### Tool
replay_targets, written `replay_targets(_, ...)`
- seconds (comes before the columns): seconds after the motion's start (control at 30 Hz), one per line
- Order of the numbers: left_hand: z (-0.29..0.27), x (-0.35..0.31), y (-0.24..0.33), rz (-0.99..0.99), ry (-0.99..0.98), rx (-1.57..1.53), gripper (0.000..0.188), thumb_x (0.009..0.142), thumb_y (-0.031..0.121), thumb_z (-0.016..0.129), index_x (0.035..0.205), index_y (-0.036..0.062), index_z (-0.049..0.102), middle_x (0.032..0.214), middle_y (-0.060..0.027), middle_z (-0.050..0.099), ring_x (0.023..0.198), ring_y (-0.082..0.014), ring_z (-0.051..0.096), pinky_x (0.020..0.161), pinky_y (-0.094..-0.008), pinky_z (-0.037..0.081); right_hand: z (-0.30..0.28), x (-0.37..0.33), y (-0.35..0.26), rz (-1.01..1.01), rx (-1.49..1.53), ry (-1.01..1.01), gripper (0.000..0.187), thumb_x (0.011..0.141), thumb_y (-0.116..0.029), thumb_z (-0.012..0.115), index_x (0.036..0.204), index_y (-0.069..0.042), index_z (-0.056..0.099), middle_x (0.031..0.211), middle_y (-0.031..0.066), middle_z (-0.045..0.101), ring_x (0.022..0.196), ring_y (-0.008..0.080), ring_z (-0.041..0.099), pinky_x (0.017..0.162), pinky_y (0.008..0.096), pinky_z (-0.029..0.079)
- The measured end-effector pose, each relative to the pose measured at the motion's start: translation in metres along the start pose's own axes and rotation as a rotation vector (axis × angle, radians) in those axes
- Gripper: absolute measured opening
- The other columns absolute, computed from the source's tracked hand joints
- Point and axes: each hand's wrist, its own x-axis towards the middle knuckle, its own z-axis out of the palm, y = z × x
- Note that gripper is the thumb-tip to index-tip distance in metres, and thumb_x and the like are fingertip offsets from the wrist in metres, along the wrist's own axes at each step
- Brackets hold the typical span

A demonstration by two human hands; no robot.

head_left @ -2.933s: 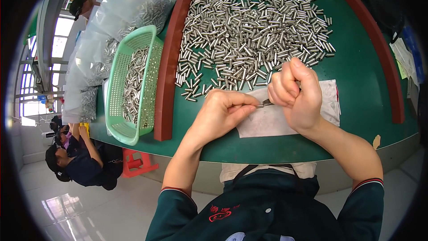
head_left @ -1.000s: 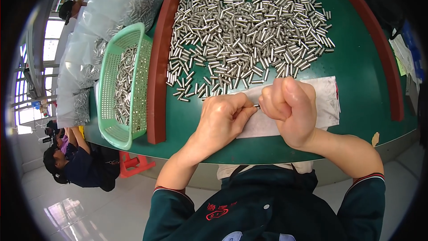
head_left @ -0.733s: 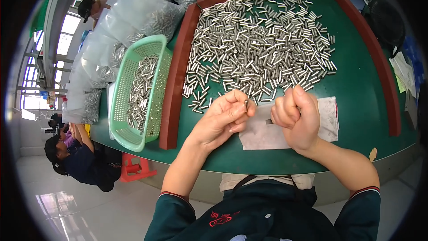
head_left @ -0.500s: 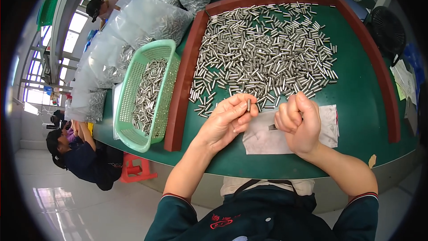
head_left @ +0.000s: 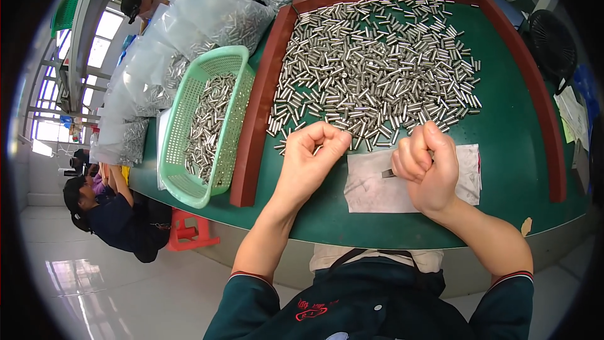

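Note:
My left hand (head_left: 309, 158) is closed, its fingers curled inward and its back turned up, near the close edge of the pile of metal pins (head_left: 371, 82). Whatever lies inside its fingers is hidden. Just right of it, my right hand (head_left: 428, 167) makes a fist above a stained white cloth (head_left: 365, 198). From the bottom of that fist pokes the end of a flat grey metal piece (head_left: 388, 174); the rest of it is covered. The short, shiny pins lie loosely spread over the green tabletop (head_left: 503, 132).
A dark red frame (head_left: 253, 145) borders the pins on three sides. To its left stands a green plastic basket (head_left: 167, 157) of pins. Clear bags (head_left: 229, 22) of pins line the far left. A black fan (head_left: 551, 44) is at right. Two people work beyond.
My left hand has turned over and curled shut; the pin seen between its thumb and fingers is now hidden. The right fist has barely moved. The view has shifted slightly.

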Motion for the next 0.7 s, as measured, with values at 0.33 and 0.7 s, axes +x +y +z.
replay_targets(0.33,0.03,0.01,-0.013,0.571,0.055,0.783,0.014,0.065,0.009,0.068,0.077,0.0053,0.062,0.048,-0.0041,0.046,0.038,-0.0145,0.041,0.038,-0.0274,0.033,0.002,0.0,-0.001,-0.001,0.003,-0.002,0.042,0.09,-0.025,0.031,0.051,-0.01,0.027,0.042,-0.0011,0.027,0.039,0.0076,0.02,0.039,0.0229,0.019)
replay_targets(0.7,0.031,0.011,0.001,0.343,-0.017,0.54,0.007,0.075,0.006,0.059,0.078,0.0013,0.056,0.05,0.001,0.047,0.043,-0.0053,0.04,0.042,-0.0198,0.032,0.002,0.001,-0.002,-0.02,-0.013,-0.001,0.041,0.09,-0.024,0.031,0.051,-0.01,0.027,0.042,-0.0009,0.027,0.039,0.0074,0.02,0.038,0.0228,0.02)
